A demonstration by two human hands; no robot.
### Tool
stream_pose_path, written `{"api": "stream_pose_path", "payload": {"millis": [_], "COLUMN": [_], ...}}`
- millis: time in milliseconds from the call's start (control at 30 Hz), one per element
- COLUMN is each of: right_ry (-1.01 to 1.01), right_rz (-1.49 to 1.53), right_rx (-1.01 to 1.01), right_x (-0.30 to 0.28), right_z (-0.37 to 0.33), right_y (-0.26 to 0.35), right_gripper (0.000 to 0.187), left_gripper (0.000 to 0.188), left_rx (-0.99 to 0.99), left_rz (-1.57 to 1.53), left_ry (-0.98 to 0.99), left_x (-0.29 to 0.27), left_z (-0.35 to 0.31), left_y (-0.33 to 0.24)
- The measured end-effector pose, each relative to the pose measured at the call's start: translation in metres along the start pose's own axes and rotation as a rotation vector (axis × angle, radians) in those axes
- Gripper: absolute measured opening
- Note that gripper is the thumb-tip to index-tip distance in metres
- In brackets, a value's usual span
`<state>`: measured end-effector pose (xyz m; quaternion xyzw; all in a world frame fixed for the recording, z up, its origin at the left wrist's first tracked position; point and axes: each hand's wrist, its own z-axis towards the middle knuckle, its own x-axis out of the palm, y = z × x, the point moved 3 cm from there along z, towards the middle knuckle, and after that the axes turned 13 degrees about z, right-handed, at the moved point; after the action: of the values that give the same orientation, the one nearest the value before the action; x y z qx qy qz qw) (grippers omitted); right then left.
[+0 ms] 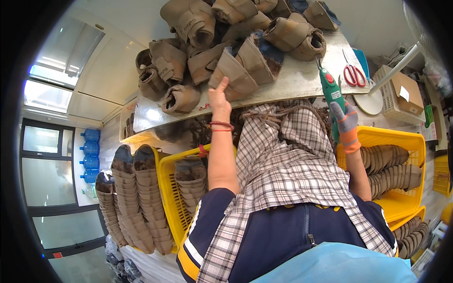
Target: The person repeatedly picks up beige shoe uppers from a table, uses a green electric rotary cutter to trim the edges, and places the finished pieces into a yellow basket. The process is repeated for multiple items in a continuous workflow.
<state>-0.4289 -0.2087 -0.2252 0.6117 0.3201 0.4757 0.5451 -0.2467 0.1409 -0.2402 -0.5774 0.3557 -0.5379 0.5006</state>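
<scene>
My bare left hand (220, 100) grips the lower edge of a brown shoe upper (232, 75), thumb on top and fingers hidden beneath. Another upper (258, 59), with dark fuzzy lining and a blue edge, lies right against it. In a grey and orange glove, my right hand (348, 120) is wrapped round a green cordless cutter (331, 87), whose blades point toward the table's far side. The cutter is apart from the uppers. A heap of similar brown uppers (188, 23) covers the far left and middle of the white table (302, 78).
Red-handled scissors (355, 75) lie on the table's right end beside a blue tray (361, 61). Yellow baskets (171, 188) with stacked uppers flank me, one on the right (396, 134). A pale pole (396, 68) rises at the right. Plaid apron cloth (288, 141) covers my lap.
</scene>
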Motion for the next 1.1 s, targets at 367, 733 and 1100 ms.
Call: {"api": "stream_pose_path", "payload": {"millis": [367, 733, 1100], "right_ry": [0.164, 0.249, 0.344], "right_rz": [-0.361, -0.792, -0.817], "right_rx": [-0.387, -0.986, -0.951], "right_x": [0.041, 0.039, 0.031], "right_z": [-0.005, -0.003, -0.007], "right_y": [0.016, 0.051, 0.059], "right_gripper": [0.052, 0.062, 0.062], "left_gripper": [0.036, 0.028, 0.034], "left_rx": [-0.331, -0.547, -0.655], "left_rz": [-0.641, -0.827, -0.898], "left_ry": [0.196, 0.451, 0.537], "left_x": [-0.094, -0.031, -0.005], "left_z": [-0.037, -0.057, -0.052], "left_y": [-0.139, -0.131, -0.117]}}
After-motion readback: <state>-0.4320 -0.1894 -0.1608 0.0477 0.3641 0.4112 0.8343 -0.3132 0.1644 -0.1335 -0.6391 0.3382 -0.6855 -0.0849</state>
